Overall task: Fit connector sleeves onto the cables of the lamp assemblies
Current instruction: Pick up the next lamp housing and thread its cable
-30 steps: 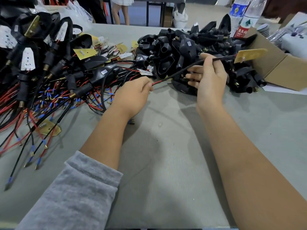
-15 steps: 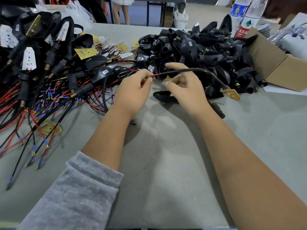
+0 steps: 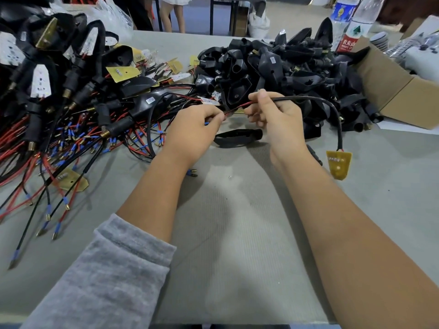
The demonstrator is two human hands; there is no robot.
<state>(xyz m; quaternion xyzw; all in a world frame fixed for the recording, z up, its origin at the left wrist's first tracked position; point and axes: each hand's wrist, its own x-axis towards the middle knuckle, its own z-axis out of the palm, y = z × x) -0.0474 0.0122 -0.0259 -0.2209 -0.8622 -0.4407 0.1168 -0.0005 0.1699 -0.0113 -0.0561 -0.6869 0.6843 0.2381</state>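
Both hands hold one lamp cable above the grey table.

The black-sheathed cable (image 3: 308,99) arches from the right hand (image 3: 275,119), whose fingers pinch it, down to a yellow LED board (image 3: 338,163) hanging just over the table (image 3: 237,233). Its red wire ends (image 3: 237,107) run into the left hand's (image 3: 192,129) pinching fingertips. A pile of black lamp housings (image 3: 280,67) lies behind; finished assemblies (image 3: 59,110) lie at left.

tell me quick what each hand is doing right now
Left hand: closed, pinching the red wire end of the cable.
Right hand: closed, gripping the black cable; its yellow board hangs below.
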